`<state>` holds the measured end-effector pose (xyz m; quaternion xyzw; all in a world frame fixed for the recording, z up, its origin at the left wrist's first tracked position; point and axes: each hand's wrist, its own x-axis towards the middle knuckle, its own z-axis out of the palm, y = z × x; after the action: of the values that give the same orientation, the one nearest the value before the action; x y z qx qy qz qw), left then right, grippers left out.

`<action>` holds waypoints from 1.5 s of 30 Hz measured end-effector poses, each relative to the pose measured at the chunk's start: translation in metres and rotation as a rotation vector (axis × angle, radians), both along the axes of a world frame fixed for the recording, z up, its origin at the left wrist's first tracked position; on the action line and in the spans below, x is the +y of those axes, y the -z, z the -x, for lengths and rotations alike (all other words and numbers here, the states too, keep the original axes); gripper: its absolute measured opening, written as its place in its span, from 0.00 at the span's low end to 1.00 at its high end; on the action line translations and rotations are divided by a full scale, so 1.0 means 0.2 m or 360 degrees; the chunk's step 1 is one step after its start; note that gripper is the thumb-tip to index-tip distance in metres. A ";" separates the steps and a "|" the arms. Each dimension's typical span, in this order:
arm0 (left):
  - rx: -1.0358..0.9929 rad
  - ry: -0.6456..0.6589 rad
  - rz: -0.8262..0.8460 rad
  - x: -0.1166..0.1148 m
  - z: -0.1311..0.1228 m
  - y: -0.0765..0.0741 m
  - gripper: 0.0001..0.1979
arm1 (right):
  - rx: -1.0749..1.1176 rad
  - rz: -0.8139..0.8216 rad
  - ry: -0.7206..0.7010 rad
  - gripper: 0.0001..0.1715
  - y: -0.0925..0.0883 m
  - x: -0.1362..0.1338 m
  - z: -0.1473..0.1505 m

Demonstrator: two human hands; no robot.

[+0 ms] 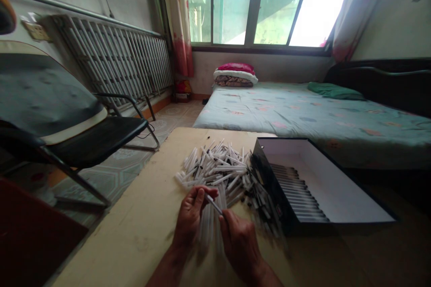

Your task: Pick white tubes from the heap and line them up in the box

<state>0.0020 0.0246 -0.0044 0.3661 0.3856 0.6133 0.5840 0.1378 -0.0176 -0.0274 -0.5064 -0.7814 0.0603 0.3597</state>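
Note:
Between my two hands lies a slim pen (214, 205), slanting down to the right over the table. My left hand (192, 208) pinches its upper end with thumb and fingers. At its lower end, my right hand (238, 237) has its fingers closed round it. Just beyond is a heap of white pen barrels (218, 166), with small black parts among them. Dark caps or pen parts (264, 197) are piled along the heap's right side. A black box (340, 179) with a white inside stands to the right, holding a row of finished-looking pens (299, 195).
The pale yellow table (134, 233) ends at the left near a black folding chair (84, 134). Behind the table is a bed (269, 107) with folded bedding (235, 75) under a window. A metal rack (114, 54) leans on the left wall.

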 end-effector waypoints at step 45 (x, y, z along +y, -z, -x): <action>0.0678 -0.0650 -0.0283 -0.06 0.00 0.02 0.17 | -0.0632 0.0446 0.0940 0.10 -0.59 0.64 -0.96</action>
<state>0.0019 0.0130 -0.0082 0.4510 0.5098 0.6588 0.3204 0.3288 0.1112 0.0899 -0.7557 -0.6406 -0.0391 0.1304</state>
